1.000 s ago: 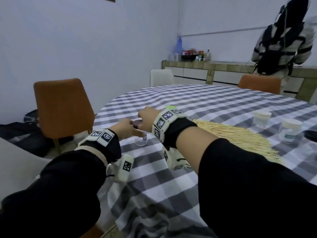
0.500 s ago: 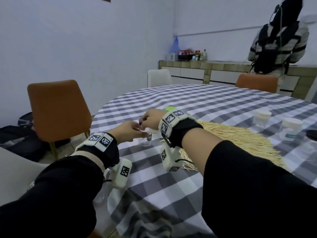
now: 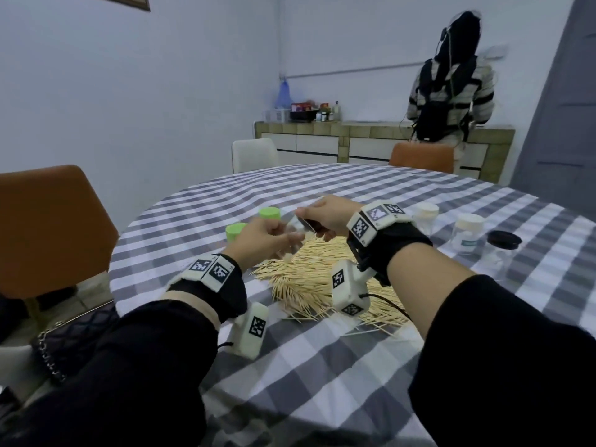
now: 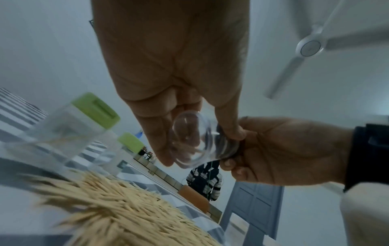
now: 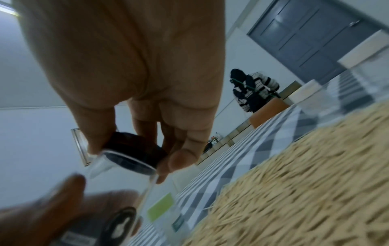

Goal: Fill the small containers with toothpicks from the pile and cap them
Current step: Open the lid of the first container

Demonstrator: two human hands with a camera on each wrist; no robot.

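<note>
My left hand [image 3: 282,238] grips a small clear container [image 3: 298,225], tilted in the air over the left end of the toothpick pile [image 3: 322,279]. My right hand [image 3: 311,221] pinches a dark round cap [image 5: 134,149] at the container's mouth [image 5: 126,164]. In the left wrist view the container's clear base [image 4: 189,133] faces the camera and no toothpicks show inside. Whether the cap is seated or loose I cannot tell. The pile [image 4: 118,208] lies spread on the checked tablecloth [image 3: 322,366].
Two green-capped containers [image 3: 269,214] [image 3: 235,230] stand just beyond my left hand. To the right stand two white-capped ones [image 3: 425,214] [image 3: 469,230] and a black-capped one [image 3: 503,238]. Orange chairs [image 3: 48,227] flank the round table. A person [image 3: 451,91] stands at the far counter.
Both hands have lifted the clear container off the table near its left edge and carried it right, over the pile's left end. The container now tilts, and two green-capped containers have come into view.
</note>
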